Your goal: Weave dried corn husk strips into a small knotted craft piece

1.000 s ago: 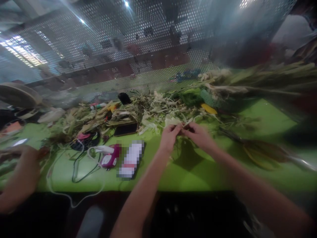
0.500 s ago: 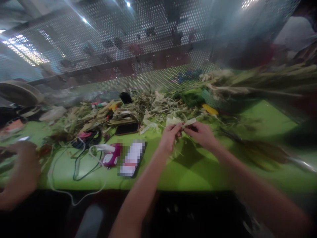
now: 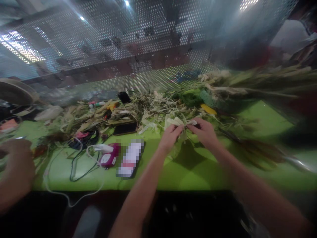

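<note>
Above the green table [image 3: 173, 175], my left hand [image 3: 170, 137] pinches a pale, papery corn husk [image 3: 174, 121] gathered into a loose bunch, with thin strips hanging under the fingers. Close beside it, my right hand [image 3: 204, 133] has its thumb and fingers closed on a whitish end of husk [image 3: 192, 122]. My fingers partly hide where the pieces meet. Just beyond the hands, more loose husk strips [image 3: 150, 125] lie on the table.
A phone [image 3: 130, 158], a magenta power adapter [image 3: 108, 159] with cables and a dark phone [image 3: 125, 128] lie left. Dried plant pieces [image 3: 158, 102] heap before a perforated metal screen [image 3: 148, 49]. Another person's hand [image 3: 18, 162] is at far left; a yellow-handled tool [image 3: 208, 109] lies behind.
My hands have drawn slightly apart, and the husk bunch looks fuller over my left hand. The view has shifted a little. The other person's hand at far left has moved slightly.
</note>
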The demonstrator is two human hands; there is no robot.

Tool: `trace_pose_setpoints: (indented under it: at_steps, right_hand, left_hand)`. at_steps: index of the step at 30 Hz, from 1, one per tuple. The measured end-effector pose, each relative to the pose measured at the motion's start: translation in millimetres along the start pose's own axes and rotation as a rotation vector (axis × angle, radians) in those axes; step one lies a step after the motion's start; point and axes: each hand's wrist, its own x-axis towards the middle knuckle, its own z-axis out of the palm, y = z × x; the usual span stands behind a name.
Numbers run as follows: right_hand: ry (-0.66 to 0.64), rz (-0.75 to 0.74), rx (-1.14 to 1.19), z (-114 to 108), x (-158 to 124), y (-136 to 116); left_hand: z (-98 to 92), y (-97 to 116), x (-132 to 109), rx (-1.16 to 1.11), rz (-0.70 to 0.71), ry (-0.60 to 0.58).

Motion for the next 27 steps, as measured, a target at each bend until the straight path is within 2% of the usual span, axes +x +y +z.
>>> trace_pose_setpoints:
  at_steps: [5, 8, 12, 17, 23, 27]
  right_hand:
    - [0.018, 0.073, 0.062, -1, 1, -2]
    - [0.003, 0.094, 0.102, -3, 5, 0]
    - [-0.059, 0.071, 0.072, -9, 9, 2]
    - [-0.077, -0.038, -0.022, -10, 9, 5]
    - [0.013, -0.17, -0.028, -4, 7, 5]
    - [0.031, -0.146, -0.052, -6, 6, 1]
  left_hand:
    - [3.4, 6, -3, -0.031, 0.044, -0.174]
    - [1.2, 6, -1, 0.07, 0.092, -0.232]
    - [-2.1, 3, 5, 0.274, 0.186, -0.224]
    - [2.1, 1, 5, 0.349, 0.184, -0.263]
    - [7.0, -1, 0, 0.313, 0.147, -0.261]
    - [12.4, -2, -2, 0.137, 0.095, -0.232]
